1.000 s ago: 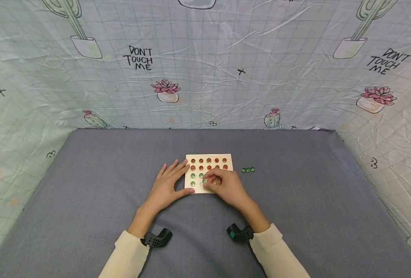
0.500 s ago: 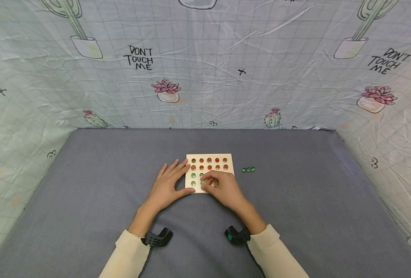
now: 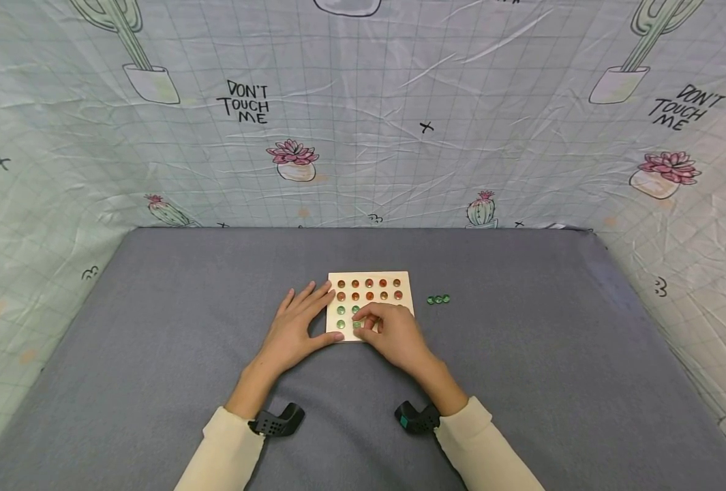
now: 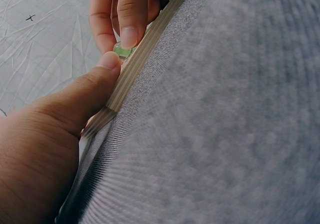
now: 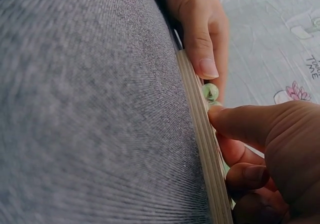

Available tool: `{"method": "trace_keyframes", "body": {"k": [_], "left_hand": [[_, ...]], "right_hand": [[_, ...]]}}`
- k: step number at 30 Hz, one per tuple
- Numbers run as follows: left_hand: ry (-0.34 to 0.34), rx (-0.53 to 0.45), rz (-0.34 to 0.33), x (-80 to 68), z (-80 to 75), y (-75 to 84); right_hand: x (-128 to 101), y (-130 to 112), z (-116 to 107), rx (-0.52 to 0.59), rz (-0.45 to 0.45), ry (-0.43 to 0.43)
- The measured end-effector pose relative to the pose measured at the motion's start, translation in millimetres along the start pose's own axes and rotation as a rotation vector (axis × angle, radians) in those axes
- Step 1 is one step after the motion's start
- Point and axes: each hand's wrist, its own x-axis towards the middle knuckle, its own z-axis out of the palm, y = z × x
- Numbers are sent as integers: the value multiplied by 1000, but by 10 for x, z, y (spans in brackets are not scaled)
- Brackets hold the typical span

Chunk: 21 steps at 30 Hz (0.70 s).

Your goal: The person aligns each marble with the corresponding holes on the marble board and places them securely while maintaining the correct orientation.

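The right hand [image 3: 393,334] lay curled over the near right part of the wooden board [image 3: 405,278], its thumb and forefinger pinching a green glass bead [image 3: 357,324] at a hole in the board's near row. The left hand [image 3: 298,327] rested flat and relaxed, fingers straight, on the grey surface [image 3: 154,341] against the board's left edge, its thumb pressed to the near left corner. Ten orange beads [image 3: 369,283] filled the board's two far rows, five in each. Four green beads could be counted in the two near rows, the pinched one included; the right hand hid the remaining holes. Three more green beads [image 3: 438,299] lay in a short row on the surface just off the board's right edge. The board sat near the middle of the surface.
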Motion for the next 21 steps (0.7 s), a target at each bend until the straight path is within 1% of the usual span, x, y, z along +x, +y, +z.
{"method": "trace_keyframes", "body": {"k": [7,15,21], "left_hand": [[-3,-3,-5,4,3,3],[17,0,10,-5,-11,27],[4,3,2,-12,-12,36]], "right_hand": [[-4,0,-1,-17,14,-7],[-7,7,3,-35,7,-14],[-13,14,3,-42,8,-22]]}}
